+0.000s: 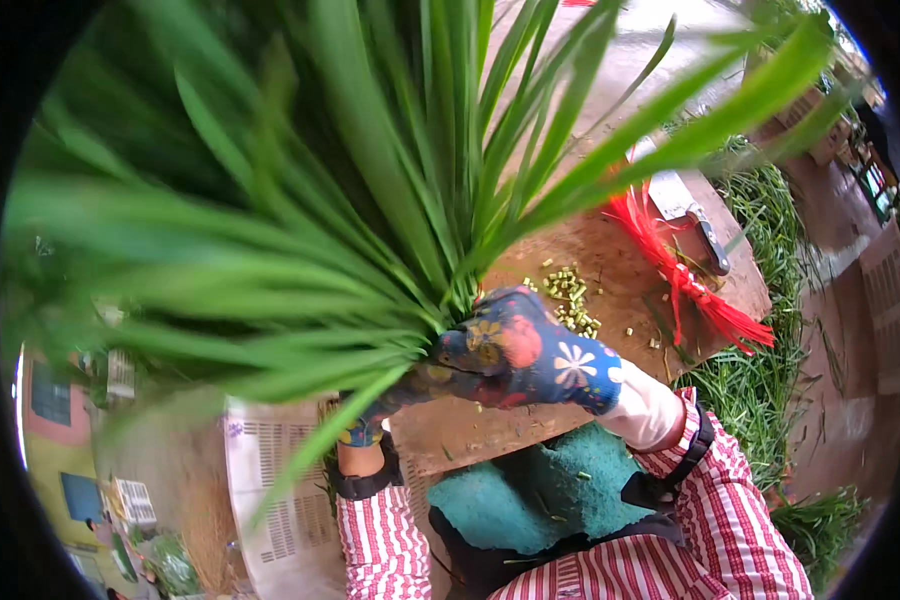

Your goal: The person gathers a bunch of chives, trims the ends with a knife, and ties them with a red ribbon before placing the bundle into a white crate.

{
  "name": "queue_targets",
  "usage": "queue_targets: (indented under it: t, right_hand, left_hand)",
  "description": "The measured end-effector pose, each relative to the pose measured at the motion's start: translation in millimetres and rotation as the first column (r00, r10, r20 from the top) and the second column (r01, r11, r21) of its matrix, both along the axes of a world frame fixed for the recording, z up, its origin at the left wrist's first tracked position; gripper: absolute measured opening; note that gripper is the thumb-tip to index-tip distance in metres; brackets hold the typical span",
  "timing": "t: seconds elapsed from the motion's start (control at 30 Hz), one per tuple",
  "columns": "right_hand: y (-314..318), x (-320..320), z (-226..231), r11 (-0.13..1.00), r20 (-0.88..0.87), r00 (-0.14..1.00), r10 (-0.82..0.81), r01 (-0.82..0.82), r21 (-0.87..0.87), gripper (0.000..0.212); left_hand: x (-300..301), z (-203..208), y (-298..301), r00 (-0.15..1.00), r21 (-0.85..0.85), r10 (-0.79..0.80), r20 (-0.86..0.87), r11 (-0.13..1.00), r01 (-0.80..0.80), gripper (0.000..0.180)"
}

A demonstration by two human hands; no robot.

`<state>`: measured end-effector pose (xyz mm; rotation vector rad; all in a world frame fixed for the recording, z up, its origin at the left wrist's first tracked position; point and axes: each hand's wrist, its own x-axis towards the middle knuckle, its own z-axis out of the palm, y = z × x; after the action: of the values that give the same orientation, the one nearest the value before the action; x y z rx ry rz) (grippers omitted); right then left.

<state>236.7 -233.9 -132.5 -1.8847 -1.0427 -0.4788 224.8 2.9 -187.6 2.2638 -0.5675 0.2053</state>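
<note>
A large bunch of long, flat green leaves (370,200) fans out across the upper left, its outer tips blurred. My right hand (530,355), in a dark blue flowered glove, is closed round the gathered base of the bunch. Close below and to the left, my left hand (375,415) in a matching glove also grips the base. Its fingers are partly covered by leaves and by the right hand. Both hands are above a brown board (520,425), where short cut green stem pieces (570,298) lie in a small heap.
On the board's right lie a bundle of red ties (685,285) and a knife with a black handle (712,245). Piled green leaves (760,215) line the right side. A white slotted crate (270,500) stands at the left, and a teal pad (550,490) covers my lap.
</note>
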Motion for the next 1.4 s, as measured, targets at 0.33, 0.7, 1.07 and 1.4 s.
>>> queue_targets:
  t: [0.33,0.7,1.07,1.4]
  right_hand:
    - [-2.1,17.3,-77.7,0.98,0.142,0.986,-0.089,0.112,-0.164,0.028]
    - [8.5,2.5,-59.2,0.801,-0.807,0.495,0.322,0.311,0.511,0.03]
    - [44.8,-12.9,-109.9,0.633,-0.789,0.43,0.439,0.476,0.611,0.025]
    - [50.2,-17.0,-106.3,0.56,-0.737,0.464,0.492,0.48,0.675,0.012]
  left_hand:
    - [13.1,-89.4,26.3,0.996,0.225,0.094,-0.008,0.97,-0.09,0.049]
    - [84.9,31.0,-48.9,0.822,0.009,-0.195,-0.535,0.972,0.236,0.084]
    - [47.7,-42.3,-74.4,0.98,0.857,0.135,0.145,0.477,-0.192,0.095]
    - [51.7,-42.4,-68.2,0.991,0.663,0.091,0.102,0.736,-0.136,0.081]
